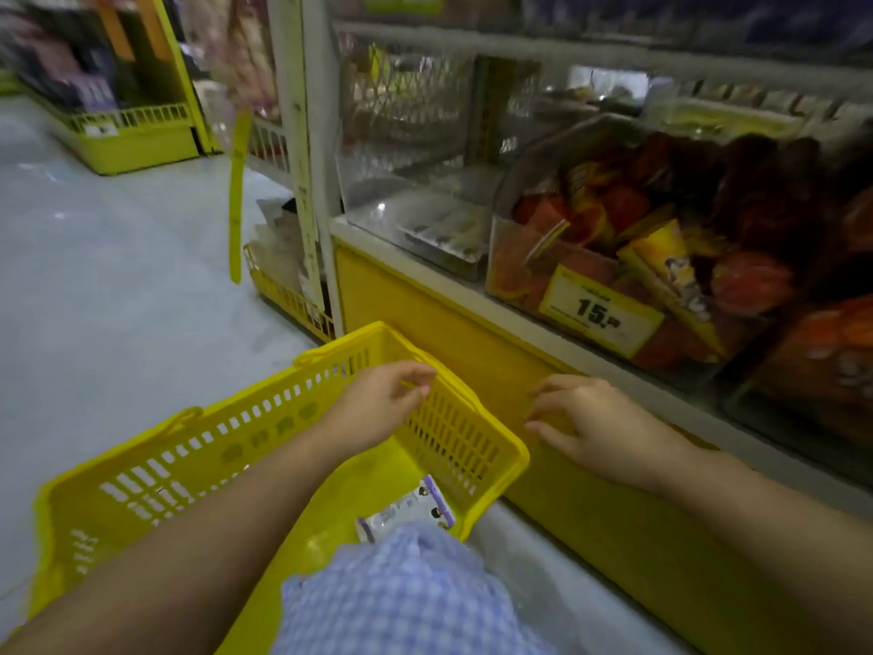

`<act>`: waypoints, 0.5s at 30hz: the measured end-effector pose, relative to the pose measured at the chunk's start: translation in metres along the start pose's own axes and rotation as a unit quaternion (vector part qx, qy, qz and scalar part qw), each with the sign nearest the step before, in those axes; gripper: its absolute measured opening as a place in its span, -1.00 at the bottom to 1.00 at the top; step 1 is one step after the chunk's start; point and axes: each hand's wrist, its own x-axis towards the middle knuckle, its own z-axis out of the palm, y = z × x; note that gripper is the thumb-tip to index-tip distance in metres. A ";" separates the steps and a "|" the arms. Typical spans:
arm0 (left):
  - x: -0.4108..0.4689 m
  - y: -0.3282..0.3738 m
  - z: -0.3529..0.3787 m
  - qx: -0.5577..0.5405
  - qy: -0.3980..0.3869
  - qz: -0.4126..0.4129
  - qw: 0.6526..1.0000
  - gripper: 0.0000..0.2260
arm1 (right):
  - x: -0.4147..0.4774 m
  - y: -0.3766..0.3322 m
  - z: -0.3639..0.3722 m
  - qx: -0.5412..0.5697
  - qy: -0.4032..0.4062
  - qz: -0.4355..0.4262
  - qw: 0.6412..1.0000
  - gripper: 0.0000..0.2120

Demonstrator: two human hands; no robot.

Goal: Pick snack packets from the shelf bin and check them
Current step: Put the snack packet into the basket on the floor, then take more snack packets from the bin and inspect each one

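Shelf unit [472, 338] fills the right side, yellow base panel under a pale ledge, clear bins along the ledge. Floor [94, 286] pale grey on the left, second yellow rack [127, 139] far back, blurred

Yellow basket [226, 446] sits on the floor just beside the shelf base, slotted walls, handles folded down on the rim. One white and purple packet [411, 505] lies flat in its near right corner, partly hidden by blue checked cloth [401, 598] at the bottom edge

Snack bin [614, 219], clear plastic, on the ledge at upper right, packed with orange and red snack packets [737, 276] plus one yellow cone-shaped pack [671, 271]. Yellow price tag [600, 312] on its front reads 15. Clear bin to its left [415, 205] looks nearly bare, only some flat items on the bottom

Left hand [382, 404] over the basket's far right corner, fingers loosely curled, holding nothing, fingertips by the rim handle, contact unclear. Right hand [595, 423] in front of the yellow base panel below the snack bin, fingers half curled, nothing held, well clear of the packets
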 end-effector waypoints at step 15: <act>-0.040 0.358 -0.045 -0.003 0.143 0.383 0.913 -0.80 | -0.194 -0.009 -0.262 -0.085 0.323 -0.010 0.943 -0.88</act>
